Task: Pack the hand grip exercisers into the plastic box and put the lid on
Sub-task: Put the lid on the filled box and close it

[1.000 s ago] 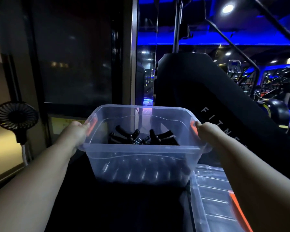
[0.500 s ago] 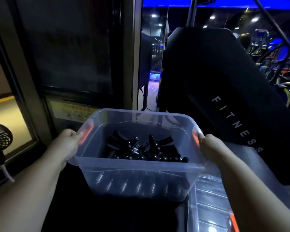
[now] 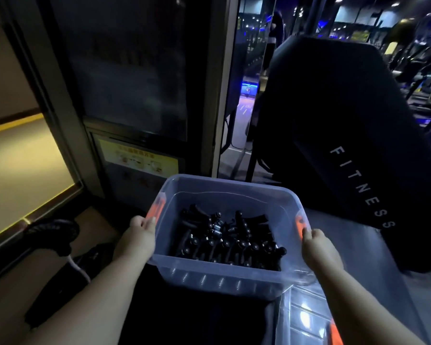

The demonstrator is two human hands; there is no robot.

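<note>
A clear plastic box [image 3: 224, 282] with orange handle clips sits in front of me over a dark surface. Several black hand grip exercisers [image 3: 224, 237] with metal springs lie piled inside it. My left hand [image 3: 137, 241] grips the box's left rim beside the orange clip. My right hand [image 3: 317, 247] grips the right rim just below the other clip. The clear lid [image 3: 306, 317], with an orange latch, lies flat at the lower right, beside and partly under the box.
A black padded gym machine marked FITNESS [image 3: 346, 150] rises at the right behind the box. A small black fan [image 3: 51, 234] with a white cable lies on the floor at the left. A dark glass door with a yellow sticker [image 3: 138, 158] stands straight ahead.
The box has come down and closer to me with both hands still on its rims. My view has tipped downward, so the exercisers inside show more fully.
</note>
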